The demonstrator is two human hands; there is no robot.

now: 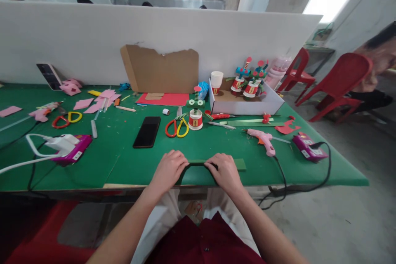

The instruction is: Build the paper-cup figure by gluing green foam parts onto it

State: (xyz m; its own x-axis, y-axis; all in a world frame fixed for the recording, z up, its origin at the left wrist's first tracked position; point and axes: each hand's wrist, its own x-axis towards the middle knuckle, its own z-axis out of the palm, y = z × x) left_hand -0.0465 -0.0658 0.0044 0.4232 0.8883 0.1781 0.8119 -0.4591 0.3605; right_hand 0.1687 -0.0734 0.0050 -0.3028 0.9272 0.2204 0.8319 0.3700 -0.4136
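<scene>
A narrow green strip (240,164) lies near the front edge of the green table (117,173). My left hand (171,168) pinches its left part, and my right hand (223,168) pinches it farther right, with a short stretch showing between them. The strip's right end sticks out past my right hand. Behind my hands stands a red-and-white paper cup figure (195,118) with coiled green arms. Red-and-yellow scissors (177,127) lie beside it. A black phone (147,132) rests to the left of the scissors.
At the right are a pink glue gun (262,139) and a purple power strip (309,147) with a cable. A white box (247,108) holds more cup figures. Another power strip (74,150) and pink paper scraps (102,100) lie left. A person sits far right.
</scene>
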